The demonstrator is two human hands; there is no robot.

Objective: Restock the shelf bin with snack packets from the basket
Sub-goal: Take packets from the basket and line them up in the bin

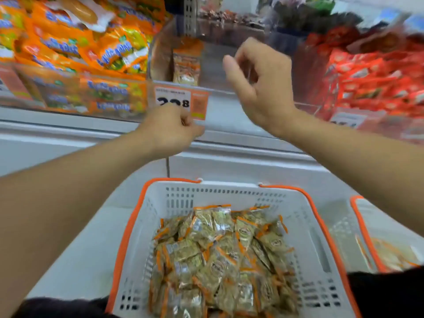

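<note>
A white basket (pixel 231 193) with an orange rim sits low in front of me, holding several tan snack packets (pixel 224 253) with orange edges. Above it, the clear shelf bin (pixel 213 72) holds a matching packet (pixel 186 67) standing at its left side. My left hand (pixel 168 129) has its fingers curled round the lower edge of the orange price tag (pixel 181 99) on the bin's front. In front of the bin, my right hand (pixel 259 86) is raised with its fingers loosely curled, and it holds nothing.
Orange packets (pixel 80 49) fill the bin to the left and red packets (pixel 378 74) fill the bin to the right. A white shelf ledge (pixel 229 154) runs between bins and basket. A second orange-rimmed basket (pixel 360 214) sits at the right edge.
</note>
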